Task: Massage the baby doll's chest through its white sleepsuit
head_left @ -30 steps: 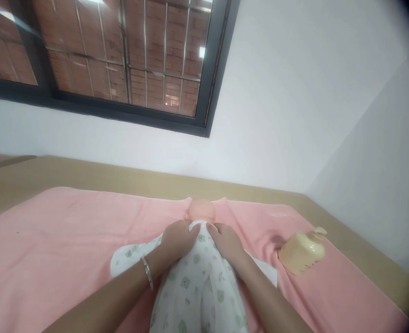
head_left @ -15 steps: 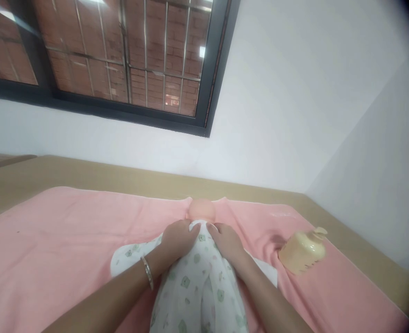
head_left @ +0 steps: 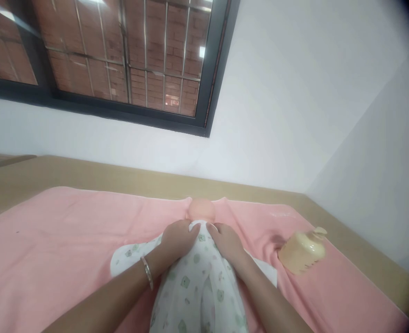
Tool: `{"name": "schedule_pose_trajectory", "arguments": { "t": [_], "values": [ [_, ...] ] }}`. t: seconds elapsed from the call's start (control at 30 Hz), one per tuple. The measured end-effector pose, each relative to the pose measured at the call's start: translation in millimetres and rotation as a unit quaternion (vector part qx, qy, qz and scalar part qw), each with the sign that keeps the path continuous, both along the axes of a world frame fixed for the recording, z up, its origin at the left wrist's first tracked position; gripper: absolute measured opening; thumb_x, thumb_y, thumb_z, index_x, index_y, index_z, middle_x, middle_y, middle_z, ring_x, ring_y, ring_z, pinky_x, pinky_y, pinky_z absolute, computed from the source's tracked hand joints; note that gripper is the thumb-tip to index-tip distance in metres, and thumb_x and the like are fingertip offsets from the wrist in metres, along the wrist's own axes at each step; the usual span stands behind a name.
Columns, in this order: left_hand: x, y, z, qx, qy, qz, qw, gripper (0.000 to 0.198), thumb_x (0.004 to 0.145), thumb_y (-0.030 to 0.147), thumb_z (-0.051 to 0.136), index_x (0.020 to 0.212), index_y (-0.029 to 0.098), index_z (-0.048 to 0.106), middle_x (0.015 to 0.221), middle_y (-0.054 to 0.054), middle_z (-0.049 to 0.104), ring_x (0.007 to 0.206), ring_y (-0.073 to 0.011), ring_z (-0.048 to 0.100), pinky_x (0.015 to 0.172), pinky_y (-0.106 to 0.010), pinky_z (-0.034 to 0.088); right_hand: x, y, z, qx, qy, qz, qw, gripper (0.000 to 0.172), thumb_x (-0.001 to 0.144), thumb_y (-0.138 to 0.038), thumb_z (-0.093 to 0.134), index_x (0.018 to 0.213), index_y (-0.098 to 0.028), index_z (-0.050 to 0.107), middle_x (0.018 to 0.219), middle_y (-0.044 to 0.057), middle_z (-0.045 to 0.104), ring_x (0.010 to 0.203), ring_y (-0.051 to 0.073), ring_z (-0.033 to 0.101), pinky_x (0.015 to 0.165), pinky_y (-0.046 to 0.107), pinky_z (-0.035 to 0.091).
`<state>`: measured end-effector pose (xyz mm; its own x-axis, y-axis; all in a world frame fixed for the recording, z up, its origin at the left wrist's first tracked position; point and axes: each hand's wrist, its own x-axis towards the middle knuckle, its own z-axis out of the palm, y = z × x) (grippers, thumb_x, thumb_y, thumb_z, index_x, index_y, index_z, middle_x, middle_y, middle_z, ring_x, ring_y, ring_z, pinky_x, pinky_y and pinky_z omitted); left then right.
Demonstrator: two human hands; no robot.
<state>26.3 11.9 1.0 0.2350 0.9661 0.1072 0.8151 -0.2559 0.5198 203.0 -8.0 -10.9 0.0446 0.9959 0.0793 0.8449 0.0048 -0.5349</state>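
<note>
A white cloth garment [head_left: 197,273] with green prints lies over what looks like a baby doll; only the rounded, skin-toned top of the doll's head [head_left: 201,209] shows beyond the collar. My left hand [head_left: 181,238] is closed on the garment's left edge by the neck, its thumb on top. On the other side my right hand [head_left: 227,241] pinches the right edge in the same way. Both thumbs nearly meet below the head. The fingers under the cloth are hidden. White sleeves spread out to either side beneath my wrists.
Under everything is a pink blanket [head_left: 76,231] on a wooden surface [head_left: 135,176]. A pale yellow baby bottle [head_left: 302,252] lies on its right part. Behind rise a white wall [head_left: 270,101] and a dark-framed window [head_left: 135,115] with bars.
</note>
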Motion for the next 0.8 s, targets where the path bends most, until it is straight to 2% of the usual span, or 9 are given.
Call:
{"name": "schedule_pose_trajectory", "arguments": {
  "t": [0.53,0.8],
  "values": [
    [0.0,0.1,0.8,-0.001,0.002,-0.001,1.0,0.053,0.087,0.056,0.026,0.081,0.019,0.063,0.084,-0.008,0.068,0.076,-0.0225,0.061,0.065,-0.032,0.041,-0.9,-0.8,2.1,-0.01,-0.004,-0.003,1.0,0.06,0.091,-0.058,0.023,0.077,-0.016,0.064,0.077,0.007,0.065,0.067,0.016,0.054,0.055,0.024,0.028],
    [-0.1,-0.5,1.5,-0.009,0.002,0.0,1.0,0.052,0.087,0.055,0.027,0.085,0.019,0.064,0.089,-0.01,0.069,0.081,-0.023,0.062,0.069,-0.032,0.042,-1.7,-1.9,3.1,-0.014,-0.004,-0.003,1.0,0.061,0.091,-0.058,0.023,0.079,-0.016,0.065,0.078,0.008,0.066,0.069,0.017,0.055,0.057,0.024,0.029]
  ]
}}
